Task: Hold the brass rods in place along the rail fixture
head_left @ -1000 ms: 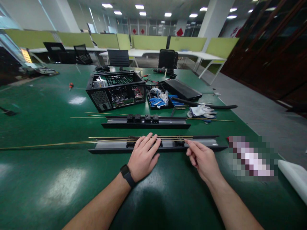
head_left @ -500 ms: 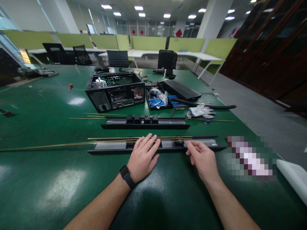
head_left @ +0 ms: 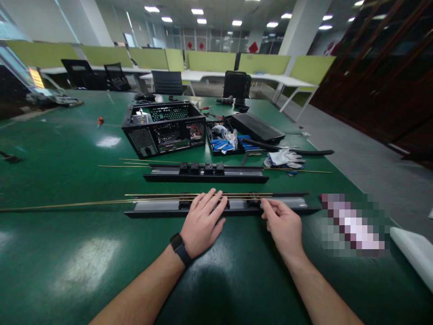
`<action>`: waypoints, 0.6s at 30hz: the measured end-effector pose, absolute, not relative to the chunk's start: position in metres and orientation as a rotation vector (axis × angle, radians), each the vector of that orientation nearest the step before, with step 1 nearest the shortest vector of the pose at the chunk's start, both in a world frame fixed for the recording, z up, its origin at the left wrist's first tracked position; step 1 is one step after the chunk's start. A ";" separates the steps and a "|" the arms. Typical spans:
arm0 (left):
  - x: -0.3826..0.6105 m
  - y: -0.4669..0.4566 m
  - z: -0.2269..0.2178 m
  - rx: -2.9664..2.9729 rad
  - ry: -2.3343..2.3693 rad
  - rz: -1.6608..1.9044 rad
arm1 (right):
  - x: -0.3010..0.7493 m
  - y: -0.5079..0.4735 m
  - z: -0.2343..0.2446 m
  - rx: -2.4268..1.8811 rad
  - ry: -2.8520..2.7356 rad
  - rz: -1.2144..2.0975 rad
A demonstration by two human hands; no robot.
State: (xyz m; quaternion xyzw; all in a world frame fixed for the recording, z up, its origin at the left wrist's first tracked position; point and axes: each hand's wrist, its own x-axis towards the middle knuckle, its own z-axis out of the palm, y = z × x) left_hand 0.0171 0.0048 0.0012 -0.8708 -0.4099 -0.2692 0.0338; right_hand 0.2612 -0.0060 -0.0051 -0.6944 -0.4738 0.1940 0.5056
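Note:
My left hand lies flat with fingers stretched out over several thin brass rods and a black block under them. Those rods run along a near black channel with a pale inner floor. My right hand is closed in a pinch at the right end of the lower rods, beside another black block. Its fingertips seem to be on a rod end, partly hidden by the fingers. Behind, a second channel carries several black blocks in a row.
Beyond stand an open black computer case and a tray with blue-white gloves. Another glove lies near a black tube. At right are a blurred-out item and a white object. The table is green.
My right hand has shifted very slightly left along the channel. My left hand stays flat in the same place, and the view has moved a little.

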 end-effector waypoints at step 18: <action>0.017 0.005 0.001 -2.687 -1.260 -0.826 | 0.264 0.000 0.002 -1.565 -1.186 0.643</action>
